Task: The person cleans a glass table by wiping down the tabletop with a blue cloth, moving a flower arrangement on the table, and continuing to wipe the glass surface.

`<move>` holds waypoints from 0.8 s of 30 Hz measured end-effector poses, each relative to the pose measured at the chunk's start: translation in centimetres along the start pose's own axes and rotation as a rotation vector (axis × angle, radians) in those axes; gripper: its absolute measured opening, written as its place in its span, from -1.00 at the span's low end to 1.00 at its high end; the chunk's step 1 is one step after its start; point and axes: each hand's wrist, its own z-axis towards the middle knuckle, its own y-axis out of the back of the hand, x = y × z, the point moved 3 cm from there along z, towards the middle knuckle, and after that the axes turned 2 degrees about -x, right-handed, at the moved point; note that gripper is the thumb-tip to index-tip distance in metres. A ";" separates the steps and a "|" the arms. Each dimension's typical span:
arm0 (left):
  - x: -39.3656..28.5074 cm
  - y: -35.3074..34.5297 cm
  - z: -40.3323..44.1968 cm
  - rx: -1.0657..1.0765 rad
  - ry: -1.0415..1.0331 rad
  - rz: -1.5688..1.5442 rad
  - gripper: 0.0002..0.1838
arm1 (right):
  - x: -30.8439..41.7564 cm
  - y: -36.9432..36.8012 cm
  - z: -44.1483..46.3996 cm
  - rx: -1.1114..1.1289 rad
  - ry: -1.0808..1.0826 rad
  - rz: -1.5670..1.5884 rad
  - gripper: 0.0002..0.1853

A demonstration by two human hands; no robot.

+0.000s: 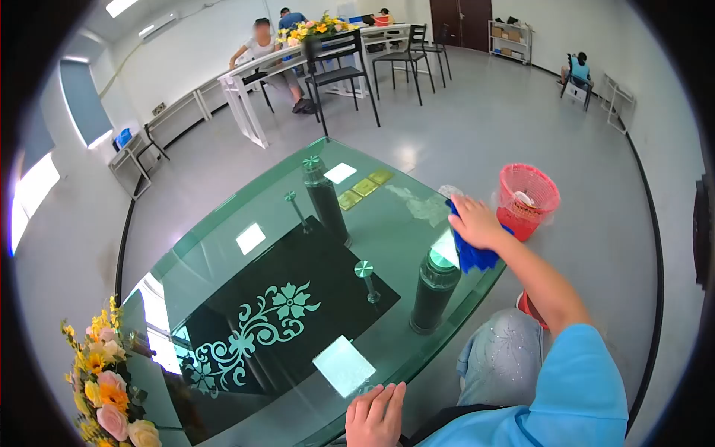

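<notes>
My right hand (477,222) presses on a blue cloth (474,252) at the right edge of the glass table (298,195); the cloth hangs a little over that edge. Left of it lie a crumpled clear plastic piece (449,191) and whitish smears on the glass. Three yellow-green square packets (365,187) lie in a row farther left. My left hand (376,414) rests at the near edge of the table with its fingers extended and holds nothing, close below a bright square patch on the glass.
A pink wastebasket (528,195) stands on the floor beyond the right edge. Flowers (112,395) are at the left corner. Part of a red container (530,309) shows beside my knee. Farther back are a white table (242,104), black chairs (339,73) and several people.
</notes>
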 end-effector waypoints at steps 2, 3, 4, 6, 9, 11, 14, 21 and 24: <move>0.2 0.1 0.1 -0.010 0.006 -0.032 -0.64 | 3.3 0.2 -3.0 -0.024 0.228 -0.134 -0.32; 0.2 0.1 -0.1 -0.012 0.017 -0.049 -0.64 | 5.5 1.1 -5.0 0.023 0.331 -0.115 -0.33; 0.2 0.0 -0.2 0.006 0.019 -0.052 -0.64 | 7.3 1.7 -6.6 0.073 0.391 -0.057 -0.34; 0.4 -0.1 -0.4 0.040 0.016 -0.058 -0.64 | 9.0 2.3 -7.6 0.149 0.482 0.007 -0.34; 0.6 -0.1 -0.7 0.051 0.015 -0.078 -0.66 | 6.9 1.7 -3.2 0.183 0.433 -0.042 -0.37; 0.7 -0.2 -0.5 0.041 -0.001 -0.100 -0.62 | 4.0 -0.6 2.6 0.086 0.307 -0.060 -0.39; 1.2 -0.5 -0.6 -0.041 -0.014 -0.102 -0.61 | 5.4 -3.5 10.2 0.032 0.086 -0.095 -0.35; 1.4 -1.0 -0.6 -0.107 -0.022 -0.093 -0.65 | 28.0 -6.2 8.1 -0.070 0.617 0.139 -0.55; 1.4 -0.7 -0.7 -0.084 -0.025 -0.086 -0.67 | 37.0 -3.2 -2.4 0.277 1.004 0.259 -0.48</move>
